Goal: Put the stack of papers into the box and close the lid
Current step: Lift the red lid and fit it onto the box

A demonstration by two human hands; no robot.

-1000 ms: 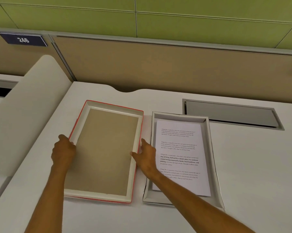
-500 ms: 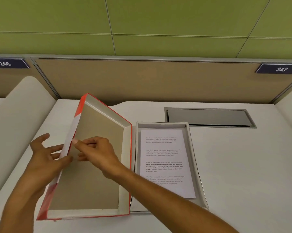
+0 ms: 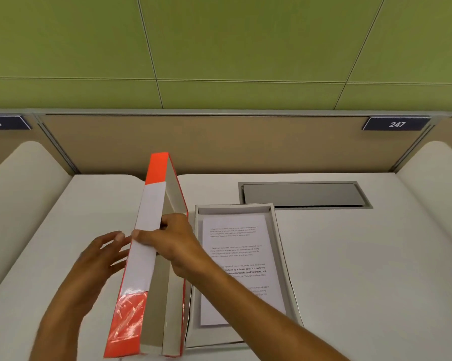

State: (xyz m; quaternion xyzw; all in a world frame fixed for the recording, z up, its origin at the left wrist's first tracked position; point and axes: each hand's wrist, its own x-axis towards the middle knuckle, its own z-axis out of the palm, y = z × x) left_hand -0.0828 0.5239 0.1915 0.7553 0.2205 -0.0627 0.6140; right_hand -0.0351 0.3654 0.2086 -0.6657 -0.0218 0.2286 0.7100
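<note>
The red-and-white lid (image 3: 148,246) stands nearly on edge on the white desk, its open inside facing right toward the box. My right hand (image 3: 172,241) grips the lid's raised long side, thumb on the outer white band and fingers inside. My left hand (image 3: 102,256) is just left of the lid with fingers spread, fingertips at its outer face. The grey box (image 3: 285,256) lies flat right of the lid. The stack of printed papers (image 3: 238,246) lies inside it, partly hidden by my right forearm.
A grey recessed cable hatch (image 3: 303,195) sits in the desk behind the box. Tan divider panels with number plates 246 and 247 close the back. Curved white side partitions (image 3: 24,183) stand at left and right.
The lid has been tipped up from lying flat to standing almost vertical. My right hand moved from its right rim to the raised left side; my left hand came off the rim and opened.
</note>
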